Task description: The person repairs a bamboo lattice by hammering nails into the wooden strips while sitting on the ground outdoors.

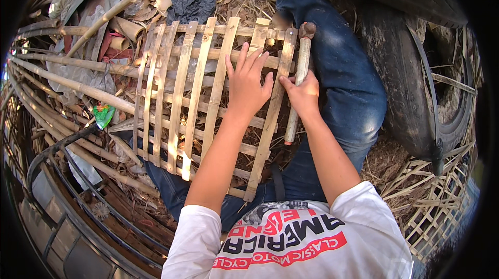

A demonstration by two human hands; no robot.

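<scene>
A lattice panel (pixel 178 92) of split bamboo slats lies across my legs, its crosswise strips nailed over long bamboo strips. My left hand (pixel 247 84) rests on its upper right part with fingers spread, holding nothing. My right hand (pixel 304 93) is closed round a hammer (pixel 303 60) with a whitish handle and a rusty, lumpy head pointing away from me. The hammer lies along the panel's right edge, beside my jeans leg. My right thumb is by the outermost slat (pixel 279 107); whether it touches the slat I cannot tell.
Bamboo poles (pixel 78 86) run in from the left, some reaching the panel. A black metal frame (pixel 67 146) stands at lower left. Old tyres (pixel 395 71) lie on the right, above a woven bamboo piece (pixel 431 222). A black plastic bag (pixel 191 1) sits among litter at the far side.
</scene>
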